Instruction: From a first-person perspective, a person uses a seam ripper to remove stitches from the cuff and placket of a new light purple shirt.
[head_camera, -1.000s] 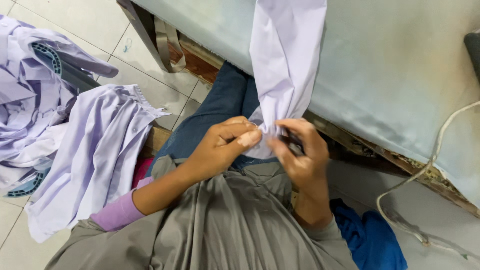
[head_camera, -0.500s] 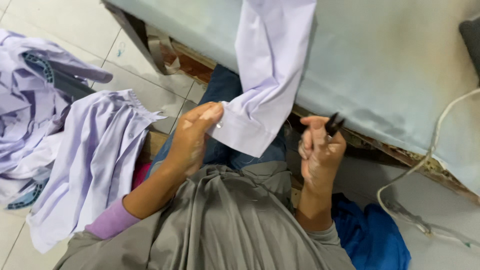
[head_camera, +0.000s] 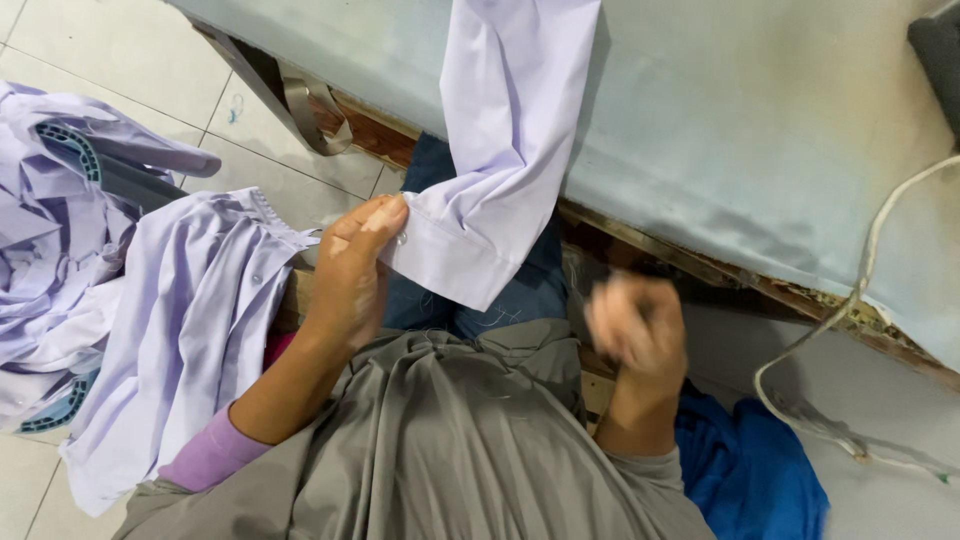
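Observation:
A pale lavender shirt sleeve (head_camera: 510, 120) hangs down over the edge of a light blue padded table (head_camera: 760, 120). My left hand (head_camera: 350, 270) pinches the sleeve's cuff (head_camera: 450, 260) at its left corner, beside a small button. My right hand (head_camera: 635, 325) is away from the sleeve, lower and to the right, under the table edge. It is blurred with motion and its fingers are curled, closed on a small dark tool that barely shows in the blur. My lap, in grey cloth and blue jeans, lies below both hands.
A lavender shirt (head_camera: 190, 320) is draped at my left, and a heap of similar shirts (head_camera: 50, 230) lies on the tiled floor beyond it. A white cable (head_camera: 860, 300) loops off the table at the right. Blue cloth (head_camera: 750, 470) sits by my right elbow.
Both hands were together at the cuff a second ago. My right hand has since pulled away down and to the right with the small dark tool, while my left keeps the cuff.

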